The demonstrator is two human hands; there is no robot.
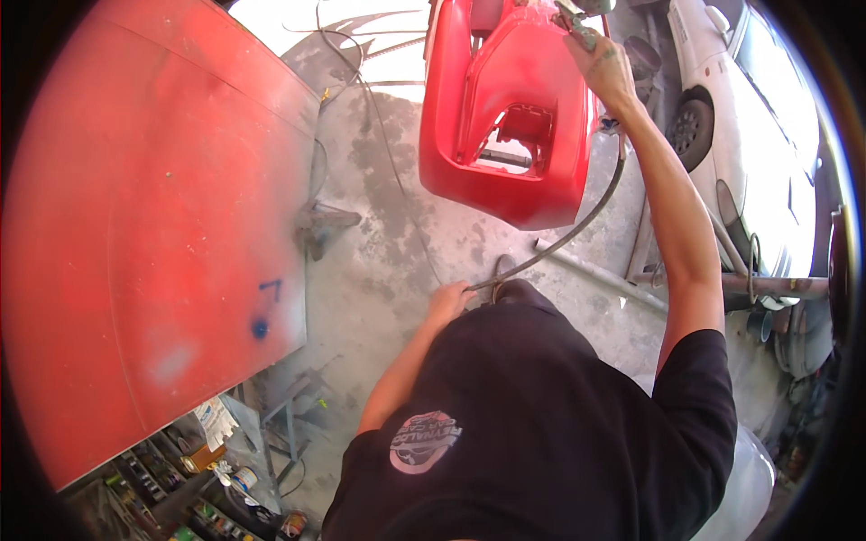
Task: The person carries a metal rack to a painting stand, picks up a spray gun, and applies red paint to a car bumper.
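Note:
At the top of the head view my right hand (602, 70) is stretched far forward, its fingers closed round a spray gun (572, 20) that is partly cut off by the picture's edge. The gun is at the upper right side of a glossy red car bumper (505, 194), which has a rectangular opening in it. A dark air hose (577, 232) hangs from below the right hand and curves down to my left hand (446, 305). That hand is closed on the hose, low in front of my body.
A large red panel (180, 198) with blue marks fills the left side, a metal stand foot (329, 218) beside it. Shelves of cans (244, 478) stand lower left. A white car (767, 153) and metal pipes (613, 281) are on the right. A thin cable (386, 135) crosses the concrete floor.

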